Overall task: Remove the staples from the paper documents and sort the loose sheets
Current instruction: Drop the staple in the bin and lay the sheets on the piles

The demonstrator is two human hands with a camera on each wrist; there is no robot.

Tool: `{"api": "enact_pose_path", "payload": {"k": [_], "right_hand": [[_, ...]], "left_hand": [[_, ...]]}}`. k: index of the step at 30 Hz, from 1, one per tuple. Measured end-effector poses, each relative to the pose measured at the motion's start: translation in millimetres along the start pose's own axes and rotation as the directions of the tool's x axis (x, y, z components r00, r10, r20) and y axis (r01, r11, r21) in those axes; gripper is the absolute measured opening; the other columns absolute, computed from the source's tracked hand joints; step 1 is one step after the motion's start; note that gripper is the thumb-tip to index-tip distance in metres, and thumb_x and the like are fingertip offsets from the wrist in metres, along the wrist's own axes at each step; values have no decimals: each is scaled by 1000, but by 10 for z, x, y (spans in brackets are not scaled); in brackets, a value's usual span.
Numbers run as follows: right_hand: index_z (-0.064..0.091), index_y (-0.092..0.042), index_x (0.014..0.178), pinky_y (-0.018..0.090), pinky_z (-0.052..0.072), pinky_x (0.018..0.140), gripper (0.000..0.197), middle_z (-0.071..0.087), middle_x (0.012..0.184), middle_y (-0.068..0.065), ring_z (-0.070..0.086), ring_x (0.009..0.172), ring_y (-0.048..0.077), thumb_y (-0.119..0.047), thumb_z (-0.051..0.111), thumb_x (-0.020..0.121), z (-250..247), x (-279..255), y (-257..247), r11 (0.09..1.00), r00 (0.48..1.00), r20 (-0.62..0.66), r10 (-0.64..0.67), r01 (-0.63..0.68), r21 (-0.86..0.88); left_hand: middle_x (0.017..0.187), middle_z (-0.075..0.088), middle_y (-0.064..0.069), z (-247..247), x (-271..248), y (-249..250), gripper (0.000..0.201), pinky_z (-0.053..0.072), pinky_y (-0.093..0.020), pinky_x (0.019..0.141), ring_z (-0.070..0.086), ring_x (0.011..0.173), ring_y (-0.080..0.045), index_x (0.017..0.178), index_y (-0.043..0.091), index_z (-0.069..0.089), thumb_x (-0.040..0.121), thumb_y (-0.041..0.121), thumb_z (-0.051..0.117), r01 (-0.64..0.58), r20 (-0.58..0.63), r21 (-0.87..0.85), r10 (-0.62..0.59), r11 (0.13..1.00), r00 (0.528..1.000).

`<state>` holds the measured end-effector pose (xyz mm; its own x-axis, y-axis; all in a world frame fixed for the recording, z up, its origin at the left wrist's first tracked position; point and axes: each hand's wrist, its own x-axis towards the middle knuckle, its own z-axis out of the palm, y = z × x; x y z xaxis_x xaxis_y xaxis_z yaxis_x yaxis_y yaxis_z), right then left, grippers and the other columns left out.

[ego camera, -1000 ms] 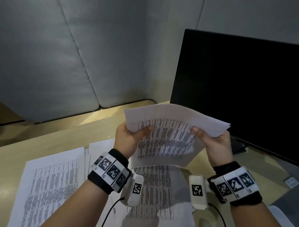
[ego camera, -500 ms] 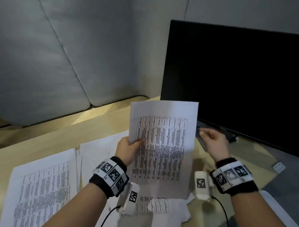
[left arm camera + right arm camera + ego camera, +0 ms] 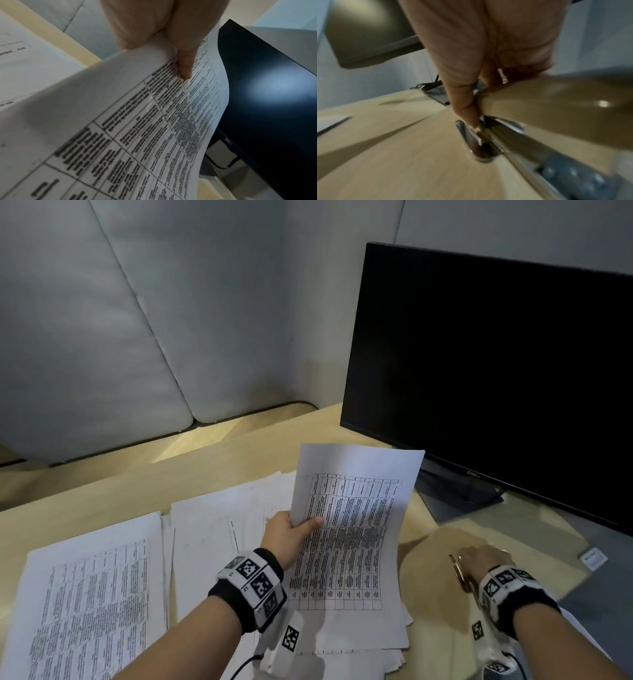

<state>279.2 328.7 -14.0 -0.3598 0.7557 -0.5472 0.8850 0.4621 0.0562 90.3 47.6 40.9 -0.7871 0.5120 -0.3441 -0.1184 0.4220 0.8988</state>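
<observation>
– From over the shoulder, where are the papers?

– The left hand (image 3: pixel 289 537) holds a printed sheet (image 3: pixel 356 535) up off the bench (image 3: pixel 239 453) by its left edge, tilted, the table of text facing the person. Under it lies a fanned middle pile (image 3: pixel 212 525), and just beside that a left pile (image 3: pixel 89 594), print up.

– And close in?

– The left wrist camera shows what the head view hides: the thumb (image 3: pixel 184 65) pressed on the printed face, fingers behind, the paper bowing away toward the monitor (image 3: pixel 496 371). I cannot tell whether it is one sheet or several.

– A staple?

– None that I can make out.

– The right hand (image 3: pixel 486 559)?

– Low on the bench, well apart from the sheet, near the monitor's foot. From above only a gold curve of a metal tool (image 3: pixel 458 575) peeks out beside it. The right wrist camera, though blurred, shows fingers curled round the gold body, with a shiny chrome part below touching the bench. What tool it is I cannot tell.
</observation>
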Motion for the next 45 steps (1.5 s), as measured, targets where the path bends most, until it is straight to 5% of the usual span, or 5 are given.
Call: {"api": "enact_pose_path", "payload": {"k": [8, 16, 30, 38, 45], "right_hand": [[49, 0, 111, 36, 47, 79, 38, 59, 109, 21, 57, 93, 32, -28, 61, 89, -506, -608, -387, 495, 879, -415, 234, 260, 829], [49, -30, 96, 27, 50, 83, 23, 58, 89, -11, 61, 83, 0, -33, 62, 77, -1342, -1342, -1382, -323, 685, -722, 104, 709, 626], [63, 3, 102, 36, 47, 84, 34, 64, 109, 24, 59, 102, 36, -28, 64, 87, -379, -417, -692, 905, 959, -257, 116, 5, 426], [47, -8, 134, 32, 39, 99, 38, 49, 136, 14, 44, 125, 28, -20, 43, 98, -252, -321, -738, 998, 988, -153, 5, 4, 61], [34, -17, 141, 28, 15, 114, 51, 32, 141, -9, 25, 136, 8, -34, 43, 93, -815, -1041, -1489, 368, 343, -751, -564, 919, 144]], "left_hand": [[73, 58, -10, -5, -56, -24, 32, 44, -26, 59, 51, 64, -19, 90, -6, 65, 84, 26, 66, -24, 15, 1, 24, 1000, 1000], [51, 40, 3, 174, -135, 98, 32, 25, -19, 42, 31, 43, -10, 56, 16, 52, 83, 21, 67, -38, 69, 65, 34, 997, 997], [50, 37, 1, -229, -130, -101, 35, 24, -13, 35, 29, 38, -7, 57, 13, 46, 87, 17, 62, 29, -111, 99, -18, 995, 994], [54, 38, -3, -154, -101, -68, 32, 27, -24, 47, 30, 46, -14, 61, 7, 51, 86, 22, 64, 9, -82, 113, 0, 993, 997], [51, 35, 1, -100, -95, 34, 35, 25, -18, 43, 28, 45, -12, 55, 13, 50, 86, 21, 63, -24, -27, 143, 28, 989, 999]]}}
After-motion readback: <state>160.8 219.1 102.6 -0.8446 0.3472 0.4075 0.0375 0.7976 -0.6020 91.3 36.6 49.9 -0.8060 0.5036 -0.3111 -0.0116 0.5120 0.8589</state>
